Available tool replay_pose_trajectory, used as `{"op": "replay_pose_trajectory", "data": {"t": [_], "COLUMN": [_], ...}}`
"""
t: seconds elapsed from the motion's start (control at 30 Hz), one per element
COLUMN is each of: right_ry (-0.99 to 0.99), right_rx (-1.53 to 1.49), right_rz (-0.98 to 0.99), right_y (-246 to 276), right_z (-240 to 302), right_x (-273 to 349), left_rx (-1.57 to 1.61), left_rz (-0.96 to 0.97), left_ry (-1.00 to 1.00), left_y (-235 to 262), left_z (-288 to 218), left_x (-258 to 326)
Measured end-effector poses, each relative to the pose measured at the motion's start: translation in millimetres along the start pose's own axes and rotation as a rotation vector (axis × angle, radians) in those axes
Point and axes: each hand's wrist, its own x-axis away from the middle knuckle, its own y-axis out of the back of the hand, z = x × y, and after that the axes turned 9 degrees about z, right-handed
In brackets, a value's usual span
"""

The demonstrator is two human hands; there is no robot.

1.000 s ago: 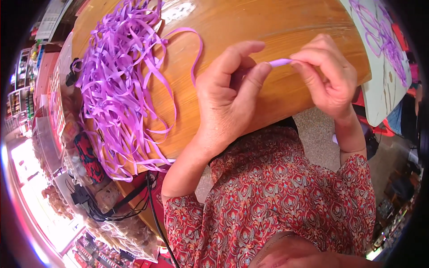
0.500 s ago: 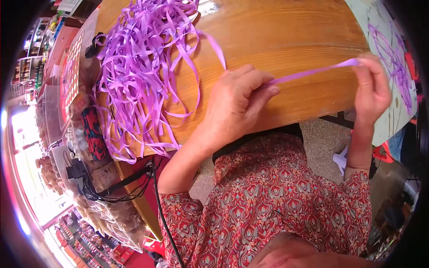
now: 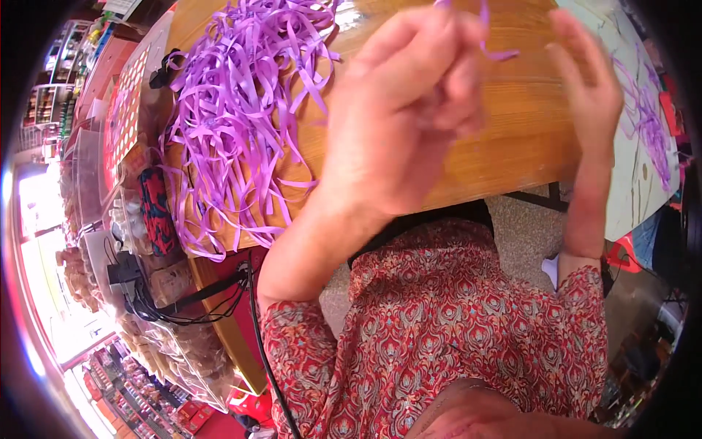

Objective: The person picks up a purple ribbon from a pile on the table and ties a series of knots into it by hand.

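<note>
Purple ribbon (image 3: 502, 55) showed over the worktop (image 3: 519, 139) beside the left hand (image 3: 398, 106), its fingers curled, too blurred to tell whether around the strand, while the right hand (image 3: 594, 91) was free, fingers parted.

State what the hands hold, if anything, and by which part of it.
The left hand seems to hold a purple ribbon, though blur hides which part is gripped. The right hand looks open, with nothing visible in it.
</note>
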Motion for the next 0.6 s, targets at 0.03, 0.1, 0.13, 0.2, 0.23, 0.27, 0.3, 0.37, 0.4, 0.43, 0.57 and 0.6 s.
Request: {"op": "replay_pose_trajectory", "data": {"t": [0.03, 0.1, 0.13, 0.2, 0.23, 0.27, 0.3, 0.37, 0.4, 0.43, 0.57, 0.6], "right_ry": [0.055, -0.133, -0.129, -0.117, -0.116, -0.208, -0.304, -0.398, -0.365, -0.331, -0.429, -0.458], "right_rx": [-0.261, -0.809, -0.810, -1.301, -1.294, -1.536, -1.775, -1.764, -1.554, -1.342, -0.796, -0.669], "right_rz": [0.059, 0.123, 0.122, 0.635, 0.629, 0.591, 0.543, 0.587, 0.650, 0.705, 0.405, 0.403], "right_y": [-11, -21, -24, -23, -24, -31, -34, -24, -21, -17, -2, 5], "right_z": [20, 60, 59, 58, 65, 81, 91, 76, 58, 46, 29, 22], "right_x": [6, 21, 26, 29, 31, 30, 30, 31, 32, 33, 48, 50], "left_rx": [-0.036, -0.064, 0.089, 0.240, 0.241, 0.212, 0.183, 0.067, -0.043, -0.043, -0.269, -0.297], "left_rz": [0.165, 0.349, 0.169, 0.041, 0.049, 0.010, -0.029, -0.080, -0.126, -0.126, -0.182, -0.300], "left_ry": [-0.090, -0.171, -0.187, -0.293, -0.291, -0.283, -0.276, -0.353, -0.421, -0.424, -0.520, -0.535], "left_y": [-7, -29, -43, -48, -47, -45, -43, -32, -26, -12, 42, 45], "left_z": [-3, -7, -9, -3, -4, -6, -8, -12, -15, -18, -25, -24], "left_x": [-7, -21, -24, -32, -34, -34, -33, -27, -25, -22, -2, 3]}}
